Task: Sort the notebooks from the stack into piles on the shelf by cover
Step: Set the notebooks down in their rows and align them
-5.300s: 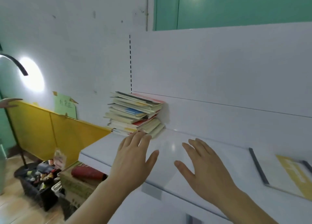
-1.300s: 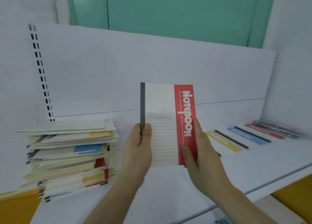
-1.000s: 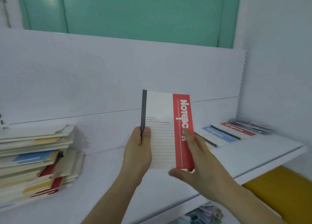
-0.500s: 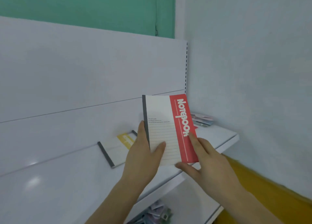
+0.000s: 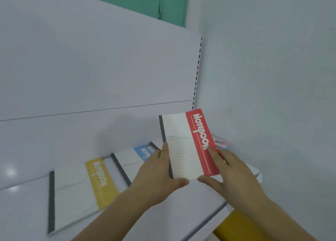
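Observation:
A notebook with a red band (image 5: 189, 142) and a grey spine is held tilted above the right end of the white shelf (image 5: 163, 213). My left hand (image 5: 156, 175) grips its lower left edge by the spine. My right hand (image 5: 229, 173) pinches its lower right corner, fingers lying on the red band. On the shelf lie a yellow-banded notebook (image 5: 78, 191) at left and a blue-banded one (image 5: 134, 155) beside it, partly behind my left hand. A pinkish pile (image 5: 221, 142) peeks out behind the held notebook. The source stack is out of view.
The shelf's white back panel (image 5: 91, 68) rises behind the notebooks. A pale wall (image 5: 272, 95) closes the right side at the shelf's end. A yellow surface (image 5: 234, 228) shows below the shelf's front edge, and a green door frame (image 5: 171, 2) shows above.
The view swung right from the stack to the shelf's right end. Both hands carried the red notebook along and lowered it over the sorted piles; the yellow and blue notebooks are nearer now.

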